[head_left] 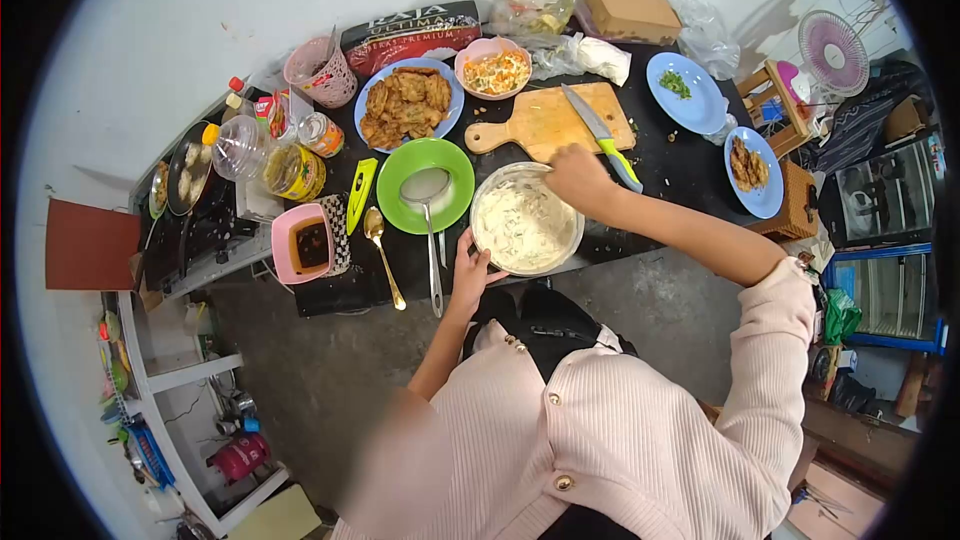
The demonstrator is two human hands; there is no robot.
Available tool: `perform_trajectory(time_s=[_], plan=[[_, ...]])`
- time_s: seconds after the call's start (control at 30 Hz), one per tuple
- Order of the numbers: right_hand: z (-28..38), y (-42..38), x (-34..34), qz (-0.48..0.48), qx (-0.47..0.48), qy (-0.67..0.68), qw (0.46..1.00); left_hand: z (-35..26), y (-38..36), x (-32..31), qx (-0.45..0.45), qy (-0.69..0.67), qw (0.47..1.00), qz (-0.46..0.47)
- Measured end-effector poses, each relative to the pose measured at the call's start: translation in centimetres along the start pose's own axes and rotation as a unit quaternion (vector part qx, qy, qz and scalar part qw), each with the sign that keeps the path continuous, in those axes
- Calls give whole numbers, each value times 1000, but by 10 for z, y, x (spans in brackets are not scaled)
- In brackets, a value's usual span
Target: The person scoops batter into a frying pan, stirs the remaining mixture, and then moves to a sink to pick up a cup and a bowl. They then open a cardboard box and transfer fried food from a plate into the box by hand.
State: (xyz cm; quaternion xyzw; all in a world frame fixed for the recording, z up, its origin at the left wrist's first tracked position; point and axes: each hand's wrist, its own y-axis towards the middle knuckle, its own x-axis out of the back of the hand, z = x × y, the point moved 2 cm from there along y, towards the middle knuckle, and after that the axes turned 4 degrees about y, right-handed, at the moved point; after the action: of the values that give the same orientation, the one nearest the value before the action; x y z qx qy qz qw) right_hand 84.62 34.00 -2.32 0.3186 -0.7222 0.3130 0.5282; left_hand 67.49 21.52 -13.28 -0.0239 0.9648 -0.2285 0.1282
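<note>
A round bowl [528, 222] of pale, thick batter with green flecks stands at the table's front edge. My left hand [472, 268] grips its lower left side, thumb near the rim. Over the bowl's upper right rim, my right hand [580, 182] is closed in a fist; whatever it may hold is hidden. Just beyond that hand lies a knife [598, 130] with a yellow-green handle, resting across a wooden cutting board [560, 118]. Left of the bowl is a green plate [455, 162] with a metal strainer [425, 185] on it, its handle hanging toward me.
A blue plate of fritters [405, 105], a pink bowl of shredded vegetables [493, 68] and a plate of chopped greens [675, 85] stand farther back. At left are a gold spoon [375, 230], a pink container of dark liquid [308, 243] and a frying pan [190, 170].
</note>
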Motion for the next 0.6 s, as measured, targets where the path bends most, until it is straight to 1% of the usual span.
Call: perform_trajectory(time_s=[0.03,0.1,0.2,0.3,0.33,0.43,0.5,0.57,0.6], plan=[[-3,-7,0,18,-30,-19,999,0,0,0,3,-4,1000,-3],[-11,-19,11,108,-53,-9,993,-1,-1,0,-8,-3,1000,9],[-15,-13,7,43,15,-3,999,-1,0,-1,-5,4,1000,-2],[-13,6,5,-123,20,38,991,0,1,0,-1,1,1000,4],[-13,8,2,-99,16,19,995,0,1,0,-5,-1,1000,6],[-10,-3,6,69,-17,-27,997,2,1,-4,-18,-8,1000,-10],[-6,-20,15,156,-87,45,983,0,-1,-7,-11,-9,1000,-20],[-1,-28,24,227,-89,65,968,0,1,-7,-11,-13,1000,-26],[-1,-28,26,256,-74,86,960,2,2,-6,-13,-14,1000,-25]])
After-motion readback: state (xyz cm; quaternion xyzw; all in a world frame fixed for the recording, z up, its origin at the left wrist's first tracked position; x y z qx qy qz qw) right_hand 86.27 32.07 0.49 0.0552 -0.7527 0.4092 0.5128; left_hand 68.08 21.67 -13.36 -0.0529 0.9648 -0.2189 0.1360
